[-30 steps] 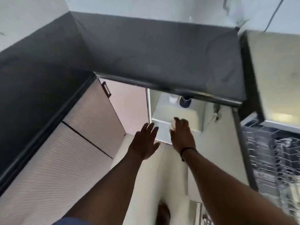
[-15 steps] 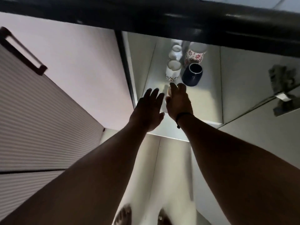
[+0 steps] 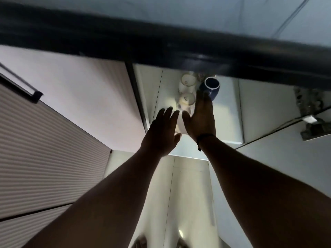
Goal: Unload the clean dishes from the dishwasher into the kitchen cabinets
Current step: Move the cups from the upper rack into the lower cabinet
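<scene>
Both grips open, frame center: left hand (image 3: 161, 133) fingers spread, right hand (image 3: 201, 120) flat, reaching past white mug (image 3: 186, 101) toward blue mug (image 3: 211, 87).

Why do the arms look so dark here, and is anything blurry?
Head view: the left hand and right hand are backlit silhouettes against the bright shelf; the white cups and the blue mug are smeared by motion blur; the dark countertop edge bows, wide-angle distortion.
</scene>
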